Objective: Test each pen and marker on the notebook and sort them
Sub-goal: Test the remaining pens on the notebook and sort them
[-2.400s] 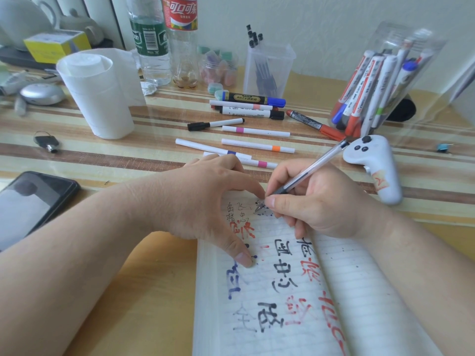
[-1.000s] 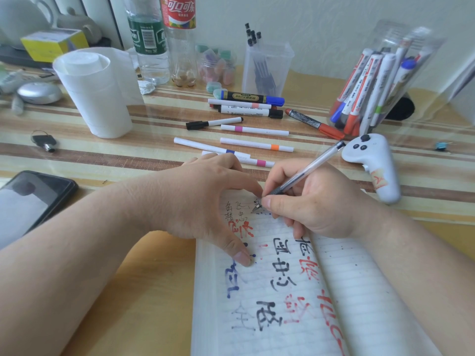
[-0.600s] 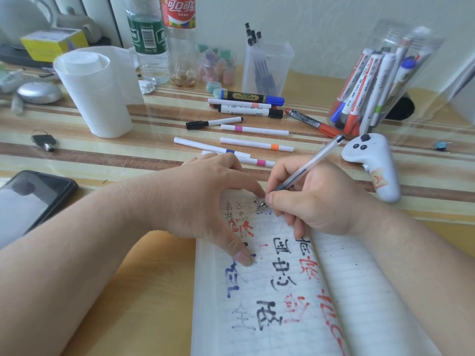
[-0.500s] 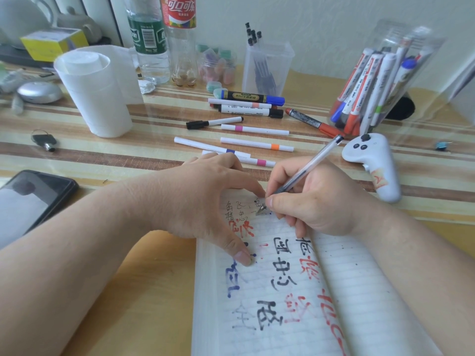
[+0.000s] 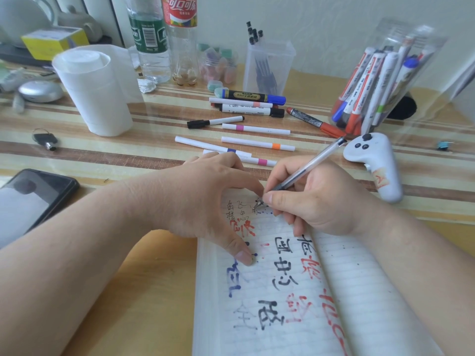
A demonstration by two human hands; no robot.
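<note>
Fingers [image 5: 279, 199] of the right hand [image 5: 321, 201] pinch the slim clear-barrelled pen [image 5: 308, 168] low down, its tip touching the notebook's [image 5: 372, 291] far left page. The left hand [image 5: 200, 199], fingers spread, presses that soft lined paper flat. A light, steady stroke on bare paper would test it best. Smooth white markers [image 5: 257, 143] lie beyond on the glossy striped tabletop [image 5: 128, 155].

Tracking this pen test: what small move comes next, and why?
Probably lift the clear gel pen off the white lined notebook: the right hand holds its tip on small dark scribbles, so it seems to write. The left hand presses the notebook flat.
</note>
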